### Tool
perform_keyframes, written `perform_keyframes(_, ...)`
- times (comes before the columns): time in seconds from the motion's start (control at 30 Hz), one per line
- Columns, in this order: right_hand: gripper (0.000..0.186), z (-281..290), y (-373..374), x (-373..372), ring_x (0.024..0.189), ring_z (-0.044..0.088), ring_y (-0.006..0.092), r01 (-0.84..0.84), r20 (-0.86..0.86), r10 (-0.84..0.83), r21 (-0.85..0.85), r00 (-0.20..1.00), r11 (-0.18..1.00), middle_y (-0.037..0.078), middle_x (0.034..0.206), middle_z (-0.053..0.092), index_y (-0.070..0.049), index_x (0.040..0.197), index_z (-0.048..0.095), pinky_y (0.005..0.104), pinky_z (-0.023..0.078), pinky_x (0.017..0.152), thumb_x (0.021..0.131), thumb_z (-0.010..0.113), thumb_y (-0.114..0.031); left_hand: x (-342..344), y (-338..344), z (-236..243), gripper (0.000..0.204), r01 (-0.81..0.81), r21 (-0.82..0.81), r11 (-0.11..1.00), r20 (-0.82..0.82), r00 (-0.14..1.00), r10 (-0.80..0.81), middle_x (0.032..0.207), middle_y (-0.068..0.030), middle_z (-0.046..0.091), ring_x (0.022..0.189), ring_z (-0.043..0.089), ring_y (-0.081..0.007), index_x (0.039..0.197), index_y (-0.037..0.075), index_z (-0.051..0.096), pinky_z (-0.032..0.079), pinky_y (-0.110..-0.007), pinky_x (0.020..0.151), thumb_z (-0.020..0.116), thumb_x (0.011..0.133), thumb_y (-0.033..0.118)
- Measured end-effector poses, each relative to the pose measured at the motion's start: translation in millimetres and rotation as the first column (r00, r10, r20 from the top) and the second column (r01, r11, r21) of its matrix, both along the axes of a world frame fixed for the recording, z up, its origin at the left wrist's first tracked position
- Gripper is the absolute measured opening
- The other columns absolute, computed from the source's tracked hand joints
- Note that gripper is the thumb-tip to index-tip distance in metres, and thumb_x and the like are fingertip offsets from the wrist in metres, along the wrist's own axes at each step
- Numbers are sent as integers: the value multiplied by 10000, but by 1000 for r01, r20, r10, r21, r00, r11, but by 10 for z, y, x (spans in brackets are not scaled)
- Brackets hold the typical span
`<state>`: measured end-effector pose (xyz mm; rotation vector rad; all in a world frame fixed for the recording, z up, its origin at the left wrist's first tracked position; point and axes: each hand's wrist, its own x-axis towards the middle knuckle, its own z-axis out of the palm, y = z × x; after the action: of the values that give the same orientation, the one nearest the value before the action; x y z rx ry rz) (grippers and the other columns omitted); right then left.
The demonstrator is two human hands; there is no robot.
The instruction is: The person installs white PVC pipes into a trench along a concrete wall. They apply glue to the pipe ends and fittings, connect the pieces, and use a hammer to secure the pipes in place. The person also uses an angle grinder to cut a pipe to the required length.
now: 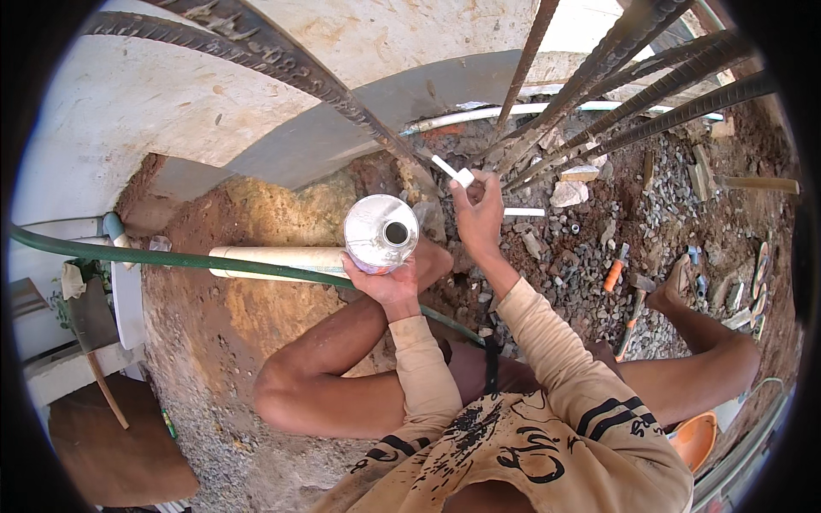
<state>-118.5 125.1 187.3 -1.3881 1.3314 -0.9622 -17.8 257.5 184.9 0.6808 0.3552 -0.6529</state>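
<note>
A silvery metal can with a round dark opening in its top rests upright in my left hand, whose fingers wrap its lower side. Between the thumb and fingers of my right hand is a white plastic pipe fitting with a short thin white pipe sticking out toward the upper left. The fitting is up and to the right of the can, apart from it. A loose white pipe piece lies on the rubble just right of my right hand.
Steel reinforcing bars slant across the top. A green hose crosses over a cream pipe at left. On the gravel at right lie an orange-handled tool and a hammer. An orange basin sits lower right.
</note>
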Motion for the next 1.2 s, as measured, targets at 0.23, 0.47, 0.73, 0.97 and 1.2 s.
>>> perform_keyframes(0.23, 415, 839, 331, -959, 1107, 682, 274, -23, 101, 52, -268, 993, 963, 161, 1247, 630, 19, 1318, 620, 398, 579, 932, 946, 768, -90, -149, -122, 123, 738, 94, -51, 994, 126, 988, -87, 1562, -127, 543, 1384, 577, -346, 1541, 75, 484, 537, -517, 1107, 422, 1040, 613)
perform_keyframes(0.47, 451, 1833, 283, -1344, 1121, 670, 354, -467, -244, 399, -487, 884, 738, 160, 1245, 664, -37, 1287, 709, 437, 544, 981, 847, 800, -69, -291, -246, 327, 836, 308, 7, 951, 325, 899, -294, 1525, -193, 562, 1391, 569, -368, 1574, 16, 448, 498, -520, 1149, 429, 1002, 624)
perform_keyframes(0.73, 468, 1202, 288, -1535, 1052, 709, 404, -649, -398, 521, -343, 755, 680, 184, 1264, 651, -45, 1321, 657, 509, 586, 870, 895, 763, -209, -557, -341, -4, 796, 583, 73, 809, 281, 767, -577, 1531, -174, 560, 1388, 569, -375, 1573, 104, 473, 498, -504, 1148, 401, 1005, 657)
perform_keyframes(0.97, 518, 1299, 560, -1981, 746, 707, 449, -310, -431, 316, 87, 845, 947, 256, 841, 693, 48, 1350, 482, 568, 545, 641, 1042, 577, -357, -1160, -483, 290, 816, 761, 161, 628, 539, 466, -702, 1613, -192, 467, 1488, 470, -357, 1594, 28, 428, 423, -521, 1211, 451, 1028, 615)
perform_keyframes(1.2, 527, 939, 697, -2318, 796, 708, 468, -225, -279, 125, -363, 952, 904, 270, 815, 692, 60, 1270, 528, 603, 527, 729, 1070, 547, -427, -1616, -465, 570, 815, 765, 283, 579, 178, 551, -815, 1613, -231, 442, 1470, 478, -395, 1616, 46, 388, 428, -562, 1183, 450, 1037, 616)
